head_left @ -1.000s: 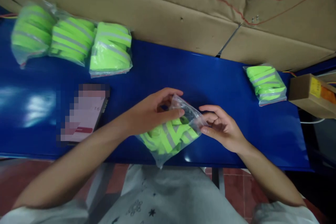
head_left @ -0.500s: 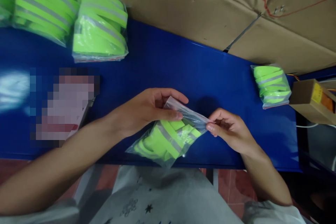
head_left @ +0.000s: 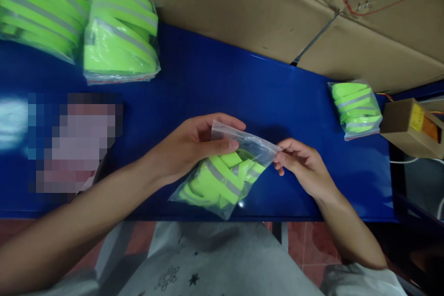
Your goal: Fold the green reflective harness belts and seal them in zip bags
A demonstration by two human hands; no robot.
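Note:
A clear zip bag [head_left: 255,144] hangs tilted in front of me near the table's front edge. Folded neon-yellow reflective strap [head_left: 222,178] with a grey stripe fills its lower part. My left hand [head_left: 211,141] grips the bag's left side, thumb in front and fingers behind. At the bag's upper right corner, my right hand [head_left: 294,159] pinches the zip edge between thumb and fingers. The zip edge runs slanting between both hands. I cannot tell whether the zip is fully closed.
Two larger bags of neon strap [head_left: 121,37] lie at the back left of the blue table [head_left: 208,78]. A smaller filled bag [head_left: 357,106] sits at the right beside a cardboard box [head_left: 398,125]. A pixelated item [head_left: 81,138] lies left. Brown boxes [head_left: 222,4] line the back.
The bag's upper part now faces me more flatly, with its zip edge stretched between my hands. My right hand has shifted slightly up. The whole view has slid a little.

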